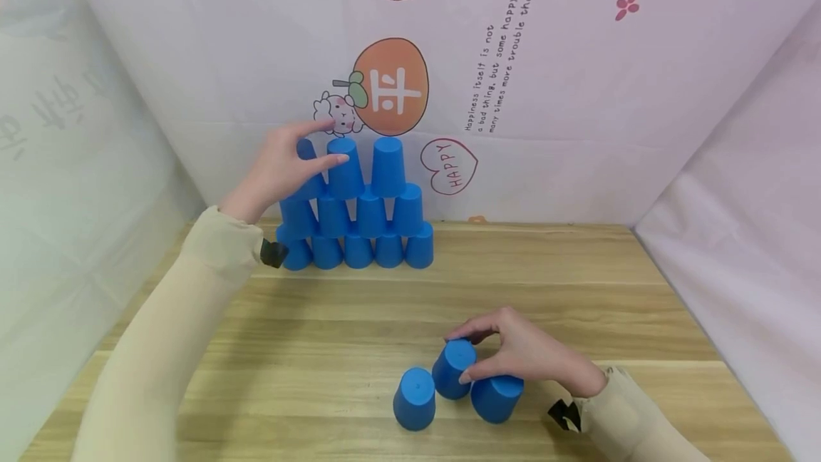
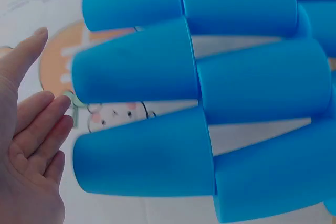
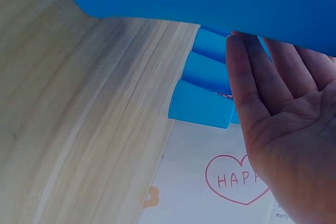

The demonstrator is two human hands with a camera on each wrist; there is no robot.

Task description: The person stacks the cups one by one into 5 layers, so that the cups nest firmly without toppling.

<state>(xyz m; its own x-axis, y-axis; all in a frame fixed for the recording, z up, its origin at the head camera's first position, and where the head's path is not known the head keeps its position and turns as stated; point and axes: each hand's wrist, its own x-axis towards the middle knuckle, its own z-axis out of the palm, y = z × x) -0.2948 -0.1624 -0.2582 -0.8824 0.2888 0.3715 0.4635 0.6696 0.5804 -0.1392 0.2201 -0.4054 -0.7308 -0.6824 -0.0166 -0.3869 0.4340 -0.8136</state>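
Blue cups stand upside down in a stepped stack: three in the top row, several in each of the two rows below, among them a bottom-row cup point(image 1: 420, 247). My left hand point(image 1: 282, 166) is beside the top row's left end, thumb and fingers apart; in the left wrist view a gap separates this hand point(image 2: 37, 135) from the top-row cups point(image 2: 136, 156). Nearer the front, my right hand point(image 1: 522, 348) grips an upside-down blue cup point(image 1: 454, 371) between thumb and fingers. Another blue cup point(image 1: 414, 399) stands to its left, and a tilted-looking blue cup point(image 1: 497, 399) is under the right hand.
The wooden table point(image 1: 545, 269) meets a printed white cloth point(image 1: 545, 184) right behind the stack. White cloth sides rise at the left point(image 1: 64, 162) and right point(image 1: 737, 198). A red heart print point(image 1: 449, 166) is just right of the stack.
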